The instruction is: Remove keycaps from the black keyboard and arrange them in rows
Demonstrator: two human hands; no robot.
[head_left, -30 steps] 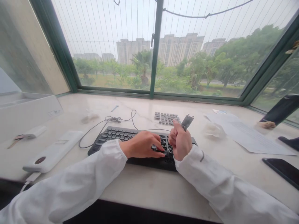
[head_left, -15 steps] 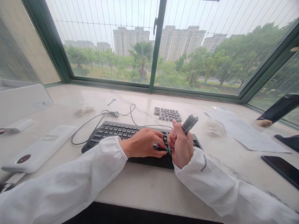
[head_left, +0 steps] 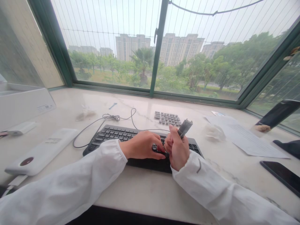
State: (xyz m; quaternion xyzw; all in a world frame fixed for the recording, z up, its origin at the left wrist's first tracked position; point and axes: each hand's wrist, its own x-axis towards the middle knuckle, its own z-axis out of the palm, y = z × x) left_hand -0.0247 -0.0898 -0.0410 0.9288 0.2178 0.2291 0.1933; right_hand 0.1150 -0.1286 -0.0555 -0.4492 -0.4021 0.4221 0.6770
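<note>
A black keyboard (head_left: 112,133) lies on the pale stone counter, with some keys gone from its right part. Over that part, my left hand (head_left: 145,145) pinches a black keycap (head_left: 156,148) between thumb and fingers. My right hand (head_left: 179,148) is closed round a dark keycap puller (head_left: 185,127), whose ragged upper end sticks out above the thumb. Its lower end points down toward the keycap and is mostly hidden by my fingers. The two hands nearly touch. Behind the keyboard, loose keycaps (head_left: 167,118) lie in rows.
A cable (head_left: 87,126) loops behind the keyboard. To the left are a white power bank (head_left: 44,150) and a white box (head_left: 25,104). A clear plastic bag (head_left: 213,132), printed paper (head_left: 246,134) and a phone (head_left: 281,175) lie right. Windows (head_left: 112,62) stand behind.
The view has tilted up slightly. My right hand has shifted a little left with the puller, and the keycap in my left hand now shows more clearly, turned upward.
</note>
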